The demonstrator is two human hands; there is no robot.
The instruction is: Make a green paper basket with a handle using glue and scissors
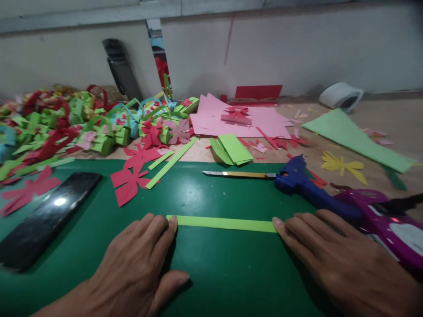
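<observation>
A narrow light-green paper strip (224,223) lies level across the green mat (211,273). My left hand (139,255) holds the strip's left end down with fingertips close together, its thumb out to the side on the mat. At the right end, the fingertips of my right hand (330,251) press the strip down; that hand's thumb is hidden. Beyond the strip lies a craft knife (244,175) with a yellow handle. Its end meets the nozzle of a blue glue gun (310,189), behind my right hand.
A black phone (49,220) lies at left. Red paper flowers (132,178), green paper strips (172,163) and small paper baskets (105,136) crowd the far left. Pink sheets (208,119), folded green paper (234,149) and a tape roll (340,96) sit behind. A purple device (380,211) stands right.
</observation>
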